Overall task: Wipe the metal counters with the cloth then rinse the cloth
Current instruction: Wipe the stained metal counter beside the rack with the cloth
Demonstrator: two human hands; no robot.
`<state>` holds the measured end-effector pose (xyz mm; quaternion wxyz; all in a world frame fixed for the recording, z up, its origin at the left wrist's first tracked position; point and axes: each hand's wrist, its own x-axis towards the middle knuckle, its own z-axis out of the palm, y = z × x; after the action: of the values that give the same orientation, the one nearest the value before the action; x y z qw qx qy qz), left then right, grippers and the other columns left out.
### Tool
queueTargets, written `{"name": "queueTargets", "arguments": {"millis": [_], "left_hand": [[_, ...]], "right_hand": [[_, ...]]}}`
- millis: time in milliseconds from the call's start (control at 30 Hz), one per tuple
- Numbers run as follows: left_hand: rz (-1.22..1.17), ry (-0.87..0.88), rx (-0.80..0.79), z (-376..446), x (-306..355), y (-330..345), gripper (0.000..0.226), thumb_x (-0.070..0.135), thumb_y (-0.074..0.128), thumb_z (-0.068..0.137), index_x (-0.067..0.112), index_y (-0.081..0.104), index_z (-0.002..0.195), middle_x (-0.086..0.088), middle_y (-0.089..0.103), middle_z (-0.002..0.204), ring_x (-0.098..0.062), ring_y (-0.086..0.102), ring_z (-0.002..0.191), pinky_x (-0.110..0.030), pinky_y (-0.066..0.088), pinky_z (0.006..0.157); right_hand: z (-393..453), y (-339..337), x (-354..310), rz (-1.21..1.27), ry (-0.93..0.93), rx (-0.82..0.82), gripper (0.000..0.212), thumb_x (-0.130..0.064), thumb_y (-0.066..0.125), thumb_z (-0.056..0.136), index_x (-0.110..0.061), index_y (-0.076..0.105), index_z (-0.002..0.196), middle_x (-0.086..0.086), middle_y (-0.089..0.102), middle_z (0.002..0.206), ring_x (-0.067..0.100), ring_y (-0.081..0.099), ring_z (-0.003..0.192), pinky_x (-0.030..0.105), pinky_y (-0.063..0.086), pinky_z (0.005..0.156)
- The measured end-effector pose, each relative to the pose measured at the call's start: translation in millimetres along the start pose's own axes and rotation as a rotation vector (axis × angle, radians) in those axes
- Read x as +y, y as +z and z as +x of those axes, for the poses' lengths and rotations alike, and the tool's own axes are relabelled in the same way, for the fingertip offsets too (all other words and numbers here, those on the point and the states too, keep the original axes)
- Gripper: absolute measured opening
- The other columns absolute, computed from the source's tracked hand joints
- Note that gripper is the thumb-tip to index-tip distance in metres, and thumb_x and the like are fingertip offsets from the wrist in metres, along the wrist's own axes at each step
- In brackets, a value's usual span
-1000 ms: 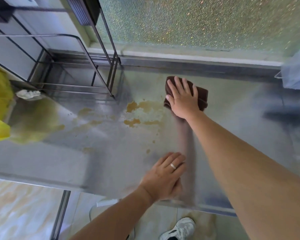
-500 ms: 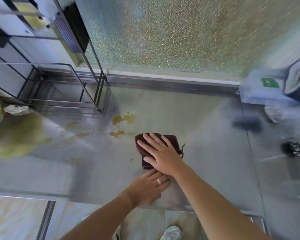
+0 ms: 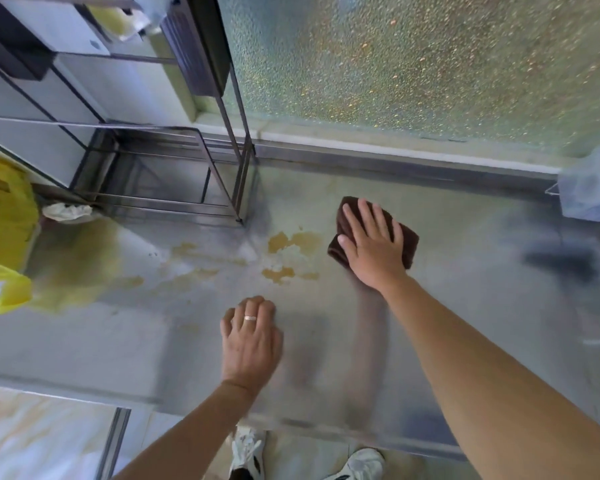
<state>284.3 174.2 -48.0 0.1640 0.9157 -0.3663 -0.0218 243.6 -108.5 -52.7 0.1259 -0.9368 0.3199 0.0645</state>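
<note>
A folded dark brown cloth (image 3: 408,244) lies on the metal counter (image 3: 465,278) toward the back. My right hand (image 3: 371,245) presses flat on it, fingers spread, covering most of it. Just left of the cloth sit brownish-yellow stains (image 3: 293,252). My left hand (image 3: 252,339), wearing a ring, rests palm down on the counter near its front edge and holds nothing.
A metal wire rack (image 3: 174,174) stands at the back left. A yellow plastic bag (image 3: 4,233) and a crumpled white paper (image 3: 68,212) lie at the far left. A translucent box (image 3: 591,192) sits at the right edge. Frosted glass rises behind the counter.
My right hand has pushed the cloth away from me, from beside my left hand back toward the rear of the counter next to the stains. My left hand stays near the front edge.
</note>
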Motion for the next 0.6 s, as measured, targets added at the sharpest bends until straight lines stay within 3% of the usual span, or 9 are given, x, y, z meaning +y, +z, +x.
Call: {"name": "queueTargets", "arguments": {"millis": [233,400,600], "left_hand": [[-0.014,-0.038,-0.031,3,6,4,0.032,0.020,0.064,0.079,0.012,0.062,0.111,-0.007,0.057,0.119,-0.031,0.054,0.111,-0.045,0.043,0.098],[-0.058,0.015,0.011,6,2,6,0.052,0.014,0.066,0.081,0.004,0.059,0.132,-0.013,0.057,0.135,-0.033,0.048,0.135,-0.048,0.038,0.114],[-0.058,0.013,-0.024,5,3,0,0.054,0.012,0.062,0.083,0.002,0.057,0.135,-0.015,0.057,0.138,-0.034,0.047,0.136,-0.049,0.038,0.115]], "right_hand": [[48,-7,-9,-0.013,0.047,0.007,0.060,-0.055,0.020,0.107,-0.040,0.005,0.162,-0.007,-0.005,0.173,0.019,-0.007,0.159,0.051,-0.003,0.125],[52,2,-28,-0.032,0.071,0.047,0.060,-0.049,0.024,0.107,-0.034,0.008,0.163,-0.003,0.000,0.173,0.024,-0.003,0.159,0.056,-0.001,0.126],[-46,25,-65,-0.019,-0.204,0.091,0.061,-0.046,0.034,0.103,-0.032,0.025,0.161,0.001,0.018,0.171,0.027,0.016,0.158,0.055,0.017,0.123]]}}
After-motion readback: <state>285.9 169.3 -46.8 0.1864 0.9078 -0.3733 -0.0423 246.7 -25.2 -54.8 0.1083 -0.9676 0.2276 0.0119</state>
